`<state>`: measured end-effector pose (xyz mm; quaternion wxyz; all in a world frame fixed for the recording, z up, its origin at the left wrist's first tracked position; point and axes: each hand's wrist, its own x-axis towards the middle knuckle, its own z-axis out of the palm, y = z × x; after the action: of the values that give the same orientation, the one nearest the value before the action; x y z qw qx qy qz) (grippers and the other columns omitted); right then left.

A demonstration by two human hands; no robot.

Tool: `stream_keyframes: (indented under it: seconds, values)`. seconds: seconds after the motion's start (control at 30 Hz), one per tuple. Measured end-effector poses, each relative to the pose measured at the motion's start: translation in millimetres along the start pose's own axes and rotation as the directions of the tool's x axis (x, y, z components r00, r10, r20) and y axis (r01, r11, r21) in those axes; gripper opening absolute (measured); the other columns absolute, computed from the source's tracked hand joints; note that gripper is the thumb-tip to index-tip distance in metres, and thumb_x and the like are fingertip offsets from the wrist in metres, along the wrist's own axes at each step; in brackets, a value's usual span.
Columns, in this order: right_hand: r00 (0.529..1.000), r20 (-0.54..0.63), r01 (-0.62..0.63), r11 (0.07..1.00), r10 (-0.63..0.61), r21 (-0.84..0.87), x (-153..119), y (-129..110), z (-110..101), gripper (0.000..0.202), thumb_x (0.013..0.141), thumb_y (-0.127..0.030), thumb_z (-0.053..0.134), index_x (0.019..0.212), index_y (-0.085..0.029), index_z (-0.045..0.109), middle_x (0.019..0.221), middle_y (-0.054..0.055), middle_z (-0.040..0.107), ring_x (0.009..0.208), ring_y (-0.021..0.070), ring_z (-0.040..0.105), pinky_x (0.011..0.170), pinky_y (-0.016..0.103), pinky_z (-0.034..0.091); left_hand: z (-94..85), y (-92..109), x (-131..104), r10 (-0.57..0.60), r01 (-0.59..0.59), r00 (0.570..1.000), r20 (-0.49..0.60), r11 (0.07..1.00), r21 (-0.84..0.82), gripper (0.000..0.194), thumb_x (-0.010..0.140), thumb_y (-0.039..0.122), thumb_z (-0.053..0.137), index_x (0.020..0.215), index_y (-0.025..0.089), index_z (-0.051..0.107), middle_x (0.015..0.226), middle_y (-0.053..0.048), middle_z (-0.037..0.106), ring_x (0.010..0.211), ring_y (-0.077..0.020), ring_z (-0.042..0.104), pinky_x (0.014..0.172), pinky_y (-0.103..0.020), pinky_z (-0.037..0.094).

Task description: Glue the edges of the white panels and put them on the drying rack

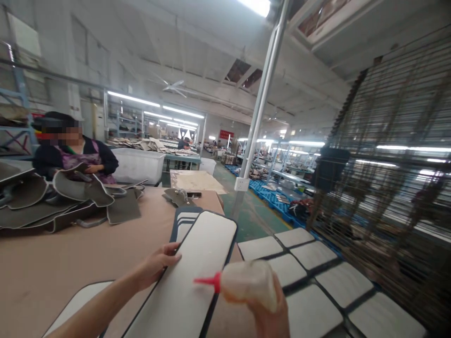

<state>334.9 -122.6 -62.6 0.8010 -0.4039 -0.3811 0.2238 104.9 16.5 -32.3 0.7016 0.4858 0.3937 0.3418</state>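
Observation:
My left hand (158, 265) grips the left edge of a long white panel (197, 253) with a dark border and rounded corners, thumb on top. In my right hand (269, 305) is a clear squeeze bottle (248, 281) with yellowish liquid, tipped on its side. Its red nozzle points left over the panel; whether it touches the surface I cannot tell. Under the panel's far end lie dark-edged pieces (185, 218). Another white panel (81, 300) lies partly behind my left forearm.
Grey-brown pieces (73, 202) are heaped on the brown table (35, 267) at left, a person (84, 155) behind them. Several white panels (313, 267) lie at right. A metal pole (259, 103) stands beyond the table; a wire rack (394, 164) is far right.

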Motion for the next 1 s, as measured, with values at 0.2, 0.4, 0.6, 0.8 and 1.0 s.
stream_keyframes:
  seconds: [0.2,0.4,0.6,0.8,1.0]
  values:
    - [0.997,-0.058,-0.042,0.997,0.046,0.066,26.0,-14.0,7.3,0.056,0.053,-0.024,0.087,0.104,-0.022,0.063,0.094,0.003,0.073,0.085,0.0207,0.068,0.074,0.029,0.056,-4.6,5.7,6.0,-0.018,0.019,0.998,0.067,1.0,-0.019,0.055,0.039,0.037,0.093,0.088,0.019,0.075,0.086,-0.004,0.078,0.079,-0.0218,0.07,0.068,-0.025,0.054]
    - [0.993,0.0,-0.116,0.985,0.117,0.129,-2.0,-15.5,11.7,0.06,0.048,-0.026,0.088,0.104,-0.021,0.067,0.088,0.003,0.075,0.074,0.0203,0.069,0.061,0.026,0.056,-15.9,11.6,11.1,-0.083,0.084,0.993,0.079,0.996,-0.011,0.062,0.032,0.037,0.095,0.086,0.016,0.074,0.081,-0.004,0.078,0.072,-0.0186,0.069,0.063,-0.023,0.054]
    - [0.993,-0.054,-0.096,0.989,0.102,0.109,6.6,-34.0,17.2,0.063,0.044,-0.024,0.09,0.104,-0.023,0.067,0.088,0.0,0.074,0.076,0.0179,0.067,0.064,0.023,0.055,-19.9,22.5,14.9,-0.098,0.102,0.982,0.161,0.995,-0.017,0.061,0.038,0.034,0.094,0.092,0.016,0.074,0.08,-0.005,0.078,0.07,-0.0179,0.07,0.059,-0.022,0.054]
    - [0.992,-0.073,-0.092,0.989,0.101,0.115,-11.6,-49.5,1.6,0.065,0.054,-0.027,0.089,0.113,-0.028,0.064,0.099,0.0,0.074,0.088,0.0182,0.069,0.079,0.024,0.055,-33.9,22.4,22.5,-0.121,0.122,0.987,0.11,0.992,-0.01,0.064,0.037,0.032,0.093,0.096,0.014,0.073,0.077,-0.006,0.077,0.065,-0.0182,0.069,0.054,-0.021,0.053]
    - [0.998,-0.032,0.053,0.995,-0.05,0.079,23.3,-41.1,-6.3,0.063,0.058,-0.02,0.086,0.116,-0.026,0.064,0.099,0.003,0.075,0.088,0.0189,0.07,0.078,0.025,0.056,-32.1,27.2,26.5,-0.146,0.149,0.981,0.131,0.989,-0.013,0.06,0.041,0.027,0.092,0.096,0.016,0.072,0.08,-0.005,0.078,0.067,-0.0191,0.071,0.056,-0.022,0.054]
